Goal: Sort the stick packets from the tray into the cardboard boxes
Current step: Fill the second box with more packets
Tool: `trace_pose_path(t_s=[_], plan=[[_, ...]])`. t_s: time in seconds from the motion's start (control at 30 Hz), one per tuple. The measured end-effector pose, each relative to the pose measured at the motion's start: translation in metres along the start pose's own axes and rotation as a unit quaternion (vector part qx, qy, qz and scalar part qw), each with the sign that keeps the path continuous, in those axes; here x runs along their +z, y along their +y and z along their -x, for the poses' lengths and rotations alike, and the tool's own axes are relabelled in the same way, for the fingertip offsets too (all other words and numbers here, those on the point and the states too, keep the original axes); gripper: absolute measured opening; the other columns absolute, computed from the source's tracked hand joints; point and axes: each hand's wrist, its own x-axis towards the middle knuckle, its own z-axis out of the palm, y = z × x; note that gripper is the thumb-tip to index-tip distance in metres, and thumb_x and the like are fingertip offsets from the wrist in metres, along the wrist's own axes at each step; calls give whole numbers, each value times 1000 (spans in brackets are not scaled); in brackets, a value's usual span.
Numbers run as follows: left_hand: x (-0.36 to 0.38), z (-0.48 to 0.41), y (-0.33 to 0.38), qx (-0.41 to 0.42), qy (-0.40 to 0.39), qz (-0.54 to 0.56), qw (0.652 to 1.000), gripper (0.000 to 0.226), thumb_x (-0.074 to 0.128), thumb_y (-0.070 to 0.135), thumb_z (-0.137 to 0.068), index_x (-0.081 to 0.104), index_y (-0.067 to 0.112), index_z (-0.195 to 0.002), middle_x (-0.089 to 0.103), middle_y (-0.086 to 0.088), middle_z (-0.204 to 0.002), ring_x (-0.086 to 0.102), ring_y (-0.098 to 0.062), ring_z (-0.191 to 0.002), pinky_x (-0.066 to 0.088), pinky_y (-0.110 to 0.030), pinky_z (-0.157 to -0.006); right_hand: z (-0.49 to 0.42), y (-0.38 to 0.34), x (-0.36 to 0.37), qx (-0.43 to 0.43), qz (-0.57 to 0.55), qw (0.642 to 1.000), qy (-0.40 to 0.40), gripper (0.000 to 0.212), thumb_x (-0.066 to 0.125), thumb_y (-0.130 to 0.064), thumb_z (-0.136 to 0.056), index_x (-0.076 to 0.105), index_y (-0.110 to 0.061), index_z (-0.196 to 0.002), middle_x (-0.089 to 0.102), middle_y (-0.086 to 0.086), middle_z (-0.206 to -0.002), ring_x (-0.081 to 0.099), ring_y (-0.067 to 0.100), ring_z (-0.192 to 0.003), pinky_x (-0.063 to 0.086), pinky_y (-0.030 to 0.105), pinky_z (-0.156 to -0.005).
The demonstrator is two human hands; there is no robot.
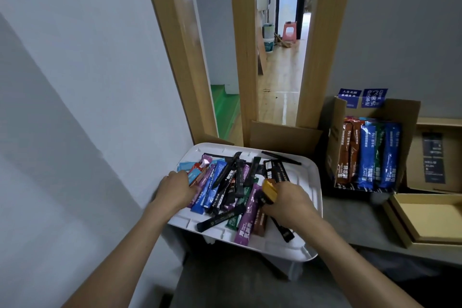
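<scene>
A white tray (pixel 310 182) holds a loose pile of stick packets (pixel 225 190) in blue, purple, black, green and brown. My left hand (pixel 175 191) rests on the pile's left side, fingers down among orange and blue packets; whether it grips one is hidden. My right hand (pixel 287 204) is closed on a yellow-orange packet (pixel 269 190) at the pile's right side. An open cardboard box (pixel 410 112) at the right holds upright brown, blue and green packets (pixel 367 155).
A flat kraft box (pixel 425 222) lies at the far right, with another box (pixel 435 157) with black labels behind it. A cardboard flap (pixel 282 137) stands behind the tray. Wooden door frames and a grey wall rise beyond. The tray overhangs the grey counter's edge.
</scene>
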Motion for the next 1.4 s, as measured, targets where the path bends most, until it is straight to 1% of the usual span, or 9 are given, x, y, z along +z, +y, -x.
trace_pose_path(t_s=[0.13,0.3,0.4,0.47,0.63,0.77,0.9,1.13,1.4], plan=[[-2,0,-1,3,-5,55,998,36,55,29,-100,58,3,-124,65,-18,-117,58,-25,-87,45,-30,-71,-19,9,-26,23,-44,995,85,31,84,-32,-80,60,-13,-79,68,8,-79,67,26,-72,52,36,-57],[-16,-5,-2,-16,25,135,990,30,58,37,-98,57,10,-109,67,-4,-91,63,-16,-72,45,-29,-58,-20,7,-30,29,-12,989,144,44,87,-43,-79,58,-15,-95,62,0,-84,66,23,-79,53,34,-64],[-22,-8,3,-22,-6,200,980,28,62,35,-97,58,10,-107,71,-5,-85,71,-12,-58,51,-27,-53,-15,-10,-14,14,6,996,83,49,82,-57,-80,60,-13,-88,64,0,-82,64,19,-73,51,31,-61],[-23,-10,5,-31,-45,217,975,26,64,28,-95,60,7,-109,73,-7,-87,74,-16,-63,58,-30,-59,-12,-22,3,21,34,999,27,57,79,-66,-78,60,-12,-87,68,1,-83,67,18,-73,55,31,-64],[-18,-13,11,-9,-79,197,977,29,72,27,-89,66,11,-113,73,-9,-94,74,-24,-81,62,-36,-77,-12,-28,18,27,60,996,60,77,79,-61,-79,53,-3,-122,70,10,-113,70,31,-105,55,36,-79],[-8,-7,16,-6,-83,185,979,47,79,54,-81,65,15,-103,74,-3,-87,74,-15,-71,61,-31,-68,-15,-25,16,46,6,998,34,53,85,-41,-80,57,-7,-111,67,7,-97,68,29,-89,54,34,-71],[-11,-2,26,-27,-68,197,978,41,85,43,-79,63,13,-97,70,1,-77,63,1,-44,47,-18,-44,-17,-20,10,54,-64,996,44,32,83,-34,-81,60,-13,-79,63,2,-73,59,21,-64,42,28,-52],[-12,-7,34,-59,-80,243,965,31,85,14,-71,67,4,-94,76,-12,-78,70,-17,-54,63,-35,-63,-24,-6,-5,33,-202,974,102,33,82,-37,-80,67,-8,-79,72,10,-74,69,30,-69,54,40,-62],[-43,-7,18,-51,36,275,959,25,84,26,-71,68,13,-86,74,-7,-75,73,-25,-67,62,-39,-69,-8,-3,-19,5,-449,893,-23,31,89,-26,-79,70,-7,-94,76,12,-76,70,18,-61,57,32,-60]])
